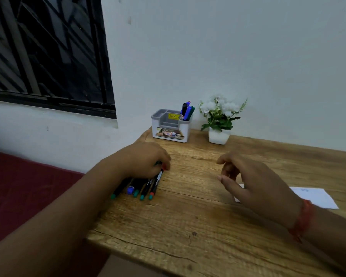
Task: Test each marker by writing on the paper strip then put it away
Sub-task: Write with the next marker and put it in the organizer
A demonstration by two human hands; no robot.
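A: What takes up the most room?

B: The wooden table (198, 220), set against a white wall, with a dark barred window (48, 52) up on the left and a red surface (28, 196) below its left edge.

A: And the hands?

B: The left hand (146, 158) lies over the far ends of a row of markers (144, 186) near the table's left edge, fingers curled down onto them. Its fingertips meet the red-tipped marker (156, 183) at the right of the row, but I cannot tell whether it really pinches that one or only presses on the bunch. The right hand (254, 184) hovers above the table with fingers loosely bent, grasping nothing; a red thread (302, 218) circles its wrist.

A: Where is the paper?

B: The paper strip (318, 196) lies flat at the right, partly hidden behind the right hand.

A: Anything at the back?

B: A white and grey organizer (171, 128) by the wall, with several stored markers (187, 110) standing in its right compartment, and just beside it a small potted plant (220, 120) with white flowers.
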